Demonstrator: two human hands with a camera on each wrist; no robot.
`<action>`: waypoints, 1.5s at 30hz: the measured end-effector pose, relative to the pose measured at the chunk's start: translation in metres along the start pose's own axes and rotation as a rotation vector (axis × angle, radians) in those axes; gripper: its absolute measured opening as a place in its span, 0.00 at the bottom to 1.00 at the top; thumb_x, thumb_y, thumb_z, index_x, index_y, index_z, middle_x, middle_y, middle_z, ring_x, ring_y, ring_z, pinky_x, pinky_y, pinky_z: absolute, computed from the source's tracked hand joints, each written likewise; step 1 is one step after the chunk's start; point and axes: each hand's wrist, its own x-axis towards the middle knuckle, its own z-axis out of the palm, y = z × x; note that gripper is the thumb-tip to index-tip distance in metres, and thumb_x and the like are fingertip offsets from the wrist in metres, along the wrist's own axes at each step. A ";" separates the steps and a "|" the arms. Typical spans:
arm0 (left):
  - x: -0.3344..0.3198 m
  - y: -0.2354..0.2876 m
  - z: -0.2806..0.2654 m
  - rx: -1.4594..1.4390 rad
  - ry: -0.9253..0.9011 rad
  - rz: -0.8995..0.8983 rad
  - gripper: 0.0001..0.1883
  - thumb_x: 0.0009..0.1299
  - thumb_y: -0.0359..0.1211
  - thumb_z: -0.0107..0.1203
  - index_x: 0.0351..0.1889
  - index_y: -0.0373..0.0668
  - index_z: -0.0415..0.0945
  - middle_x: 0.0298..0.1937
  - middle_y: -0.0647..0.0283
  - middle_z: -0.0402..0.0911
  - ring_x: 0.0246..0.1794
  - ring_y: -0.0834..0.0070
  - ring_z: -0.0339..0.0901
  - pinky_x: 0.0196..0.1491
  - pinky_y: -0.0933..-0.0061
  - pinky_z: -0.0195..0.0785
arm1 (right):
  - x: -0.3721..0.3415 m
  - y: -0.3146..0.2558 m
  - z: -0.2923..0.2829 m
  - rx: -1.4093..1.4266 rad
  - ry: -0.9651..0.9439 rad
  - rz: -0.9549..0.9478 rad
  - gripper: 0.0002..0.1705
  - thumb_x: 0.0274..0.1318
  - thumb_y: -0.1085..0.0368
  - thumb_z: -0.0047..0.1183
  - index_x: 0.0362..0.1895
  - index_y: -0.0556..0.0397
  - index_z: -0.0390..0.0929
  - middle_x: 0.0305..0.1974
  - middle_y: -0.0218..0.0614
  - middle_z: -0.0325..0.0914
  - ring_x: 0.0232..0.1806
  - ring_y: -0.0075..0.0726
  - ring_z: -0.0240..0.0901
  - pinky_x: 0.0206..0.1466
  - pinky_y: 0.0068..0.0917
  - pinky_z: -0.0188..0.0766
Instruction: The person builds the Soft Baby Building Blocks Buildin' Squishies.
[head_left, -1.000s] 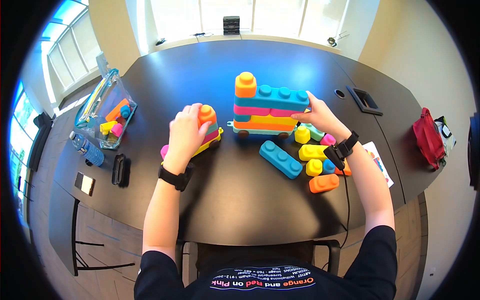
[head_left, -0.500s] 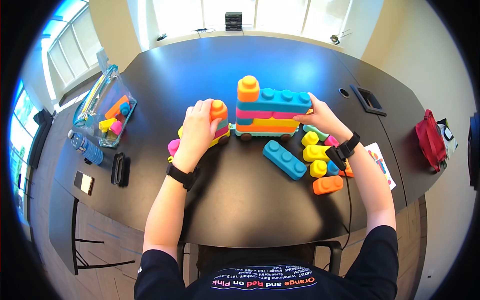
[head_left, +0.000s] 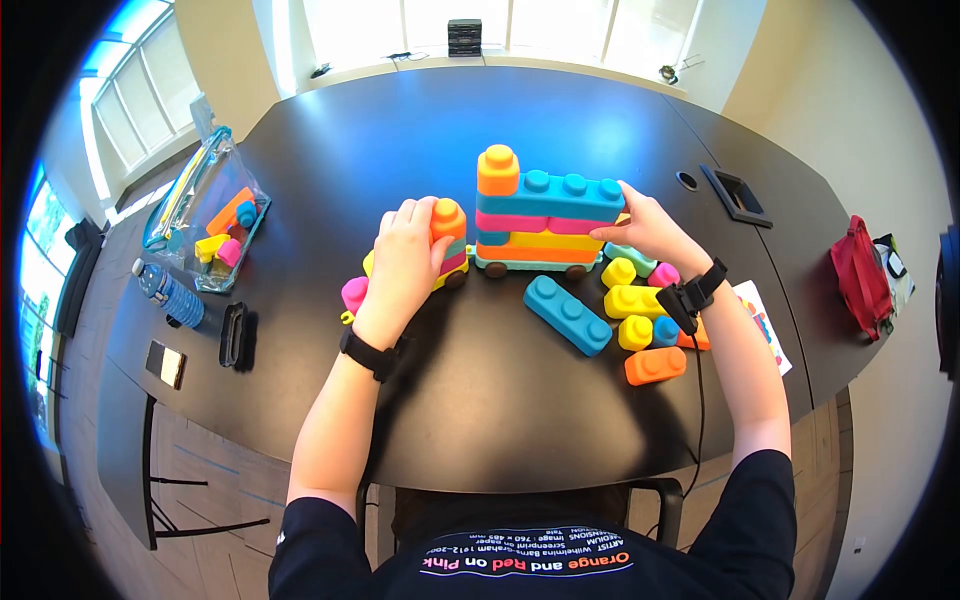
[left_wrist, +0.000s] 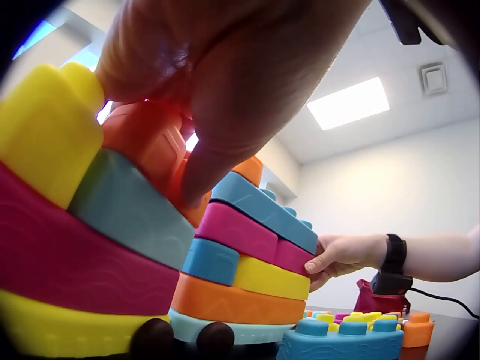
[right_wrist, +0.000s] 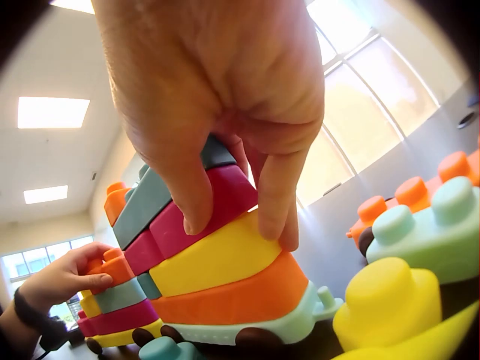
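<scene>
My left hand [head_left: 403, 255] holds a short block car [left_wrist: 90, 277] by the orange block [left_wrist: 146, 139] on its top. This car has a yellow wheeled base with magenta, grey-blue and yellow blocks above. Its right end is right at the left end of a taller block car [head_left: 550, 205]. That one has a pale mint wheeled base, stacked orange, yellow, blue and pink layers, a long blue block across, and an orange block standing at its top left. My right hand [head_left: 650, 232] grips its right end, thumb on the pink block [right_wrist: 229, 199] and fingers on the far side.
In front of the taller car lies a long blue block [head_left: 567, 315]. Several loose yellow, orange and pink blocks [head_left: 655, 366] lie to the right, near a printed sheet [head_left: 765, 320]. On the left are a clear bag [head_left: 205, 235] of blocks, a water bottle [head_left: 168, 292] and a black case [head_left: 232, 335].
My left hand has moved the short car to the right, closing the gap to the taller car. My right hand keeps its grip on the taller car, which has hardly moved.
</scene>
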 end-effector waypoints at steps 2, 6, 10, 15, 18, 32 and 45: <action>0.001 -0.001 0.001 -0.010 -0.003 0.006 0.25 0.65 0.30 0.71 0.60 0.40 0.75 0.51 0.53 0.81 0.50 0.50 0.78 0.55 0.54 0.75 | -0.001 0.002 -0.001 -0.014 -0.001 -0.001 0.35 0.57 0.61 0.75 0.65 0.57 0.72 0.55 0.48 0.86 0.57 0.46 0.84 0.63 0.39 0.79; 0.004 -0.006 -0.001 -0.011 -0.055 0.034 0.27 0.68 0.34 0.70 0.63 0.39 0.75 0.54 0.53 0.81 0.54 0.50 0.78 0.56 0.55 0.75 | -0.003 0.009 -0.004 -0.058 -0.022 -0.077 0.34 0.63 0.62 0.71 0.68 0.55 0.71 0.55 0.40 0.84 0.54 0.35 0.82 0.58 0.34 0.80; 0.004 0.013 -0.034 0.116 0.208 0.131 0.27 0.70 0.37 0.70 0.64 0.38 0.76 0.56 0.53 0.83 0.57 0.51 0.80 0.57 0.56 0.75 | -0.001 0.042 -0.041 0.016 0.148 -0.091 0.26 0.70 0.55 0.65 0.64 0.55 0.76 0.56 0.41 0.84 0.55 0.36 0.83 0.57 0.37 0.80; -0.028 0.046 -0.083 -0.066 0.168 0.048 0.16 0.71 0.32 0.68 0.55 0.37 0.83 0.49 0.53 0.87 0.52 0.55 0.83 0.58 0.59 0.75 | -0.014 0.081 -0.073 -0.569 0.031 0.089 0.19 0.60 0.57 0.71 0.46 0.59 0.84 0.44 0.46 0.88 0.49 0.47 0.85 0.54 0.39 0.81; -0.048 0.063 -0.089 -0.118 0.140 0.028 0.12 0.70 0.28 0.69 0.50 0.38 0.84 0.45 0.55 0.88 0.46 0.58 0.85 0.52 0.62 0.77 | -0.010 0.120 -0.071 -0.686 -0.037 0.144 0.24 0.55 0.54 0.73 0.48 0.58 0.85 0.45 0.49 0.88 0.49 0.52 0.85 0.54 0.39 0.82; -0.071 0.068 -0.089 -0.211 0.014 -0.076 0.12 0.69 0.31 0.70 0.48 0.40 0.85 0.36 0.62 0.88 0.41 0.63 0.84 0.47 0.64 0.77 | 0.002 0.126 -0.060 -0.710 -0.039 0.298 0.32 0.39 0.51 0.79 0.46 0.57 0.87 0.45 0.48 0.88 0.48 0.52 0.85 0.52 0.42 0.82; -0.082 0.066 -0.084 -0.243 -0.109 -0.130 0.10 0.72 0.33 0.66 0.49 0.41 0.83 0.34 0.65 0.88 0.39 0.62 0.85 0.45 0.62 0.76 | -0.163 -0.010 -0.073 0.144 0.186 -0.040 0.23 0.52 0.64 0.74 0.49 0.59 0.80 0.39 0.32 0.84 0.39 0.24 0.81 0.46 0.27 0.78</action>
